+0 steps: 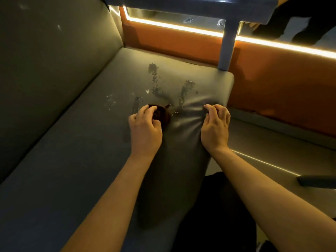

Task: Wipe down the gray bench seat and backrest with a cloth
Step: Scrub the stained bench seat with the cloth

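Just beyond the wadded brown cloth (161, 114) gripped by the left hand (145, 127) run wet streaks (156, 84), farther from the right hand (215, 126) pinching the padded gray bench seat (72, 170).

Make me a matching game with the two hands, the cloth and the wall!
Things:
1. left hand
2. right hand
3. cloth
4. wall panel

Matches:
a. orange
b. dark brown and bunched up
c. grips the cloth
d. pinches the wrinkled seat

Pairs: 1-c, 2-d, 3-b, 4-a
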`<action>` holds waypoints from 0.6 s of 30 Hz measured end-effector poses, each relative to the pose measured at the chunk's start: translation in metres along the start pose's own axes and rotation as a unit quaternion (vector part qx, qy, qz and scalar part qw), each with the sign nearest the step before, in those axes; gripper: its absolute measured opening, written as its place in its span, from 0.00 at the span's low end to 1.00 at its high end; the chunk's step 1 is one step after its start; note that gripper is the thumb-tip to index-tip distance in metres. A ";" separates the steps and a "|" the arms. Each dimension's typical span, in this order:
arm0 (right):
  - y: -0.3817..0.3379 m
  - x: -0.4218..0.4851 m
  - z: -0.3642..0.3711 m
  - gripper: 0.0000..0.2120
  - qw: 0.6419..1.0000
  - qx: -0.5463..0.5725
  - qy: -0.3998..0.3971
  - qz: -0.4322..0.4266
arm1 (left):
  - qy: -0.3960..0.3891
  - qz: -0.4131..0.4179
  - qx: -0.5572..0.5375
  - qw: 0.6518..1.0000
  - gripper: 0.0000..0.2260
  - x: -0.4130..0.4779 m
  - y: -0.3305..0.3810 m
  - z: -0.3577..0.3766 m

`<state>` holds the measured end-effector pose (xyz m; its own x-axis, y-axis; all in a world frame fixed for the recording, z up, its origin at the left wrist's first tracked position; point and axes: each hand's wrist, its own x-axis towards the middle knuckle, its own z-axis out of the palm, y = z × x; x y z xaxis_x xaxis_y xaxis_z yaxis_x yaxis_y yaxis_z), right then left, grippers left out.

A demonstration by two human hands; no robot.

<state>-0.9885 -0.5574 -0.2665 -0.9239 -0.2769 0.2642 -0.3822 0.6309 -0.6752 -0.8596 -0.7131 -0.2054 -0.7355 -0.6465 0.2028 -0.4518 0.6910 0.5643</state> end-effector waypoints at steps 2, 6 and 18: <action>0.003 -0.002 0.002 0.14 1.000 -0.005 0.011 -0.001 | -0.076 -0.024 -0.004 0.997 0.23 0.000 0.006 0.013; 0.003 -0.003 0.001 0.15 1.000 -0.010 0.027 -0.010 | -0.085 0.045 0.007 0.995 0.23 0.007 0.033 0.043; 0.006 -0.002 -0.018 0.14 0.997 0.068 -0.024 -0.002 | -0.035 0.160 0.037 0.986 0.16 -0.014 0.029 0.038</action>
<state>-0.9899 -0.5398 -0.2588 -0.9191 -0.3151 0.2365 -0.3767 0.5272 -0.7617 -0.8817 -0.6722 -0.2223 -0.8777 -0.3705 0.3040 -0.2259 0.8793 0.4192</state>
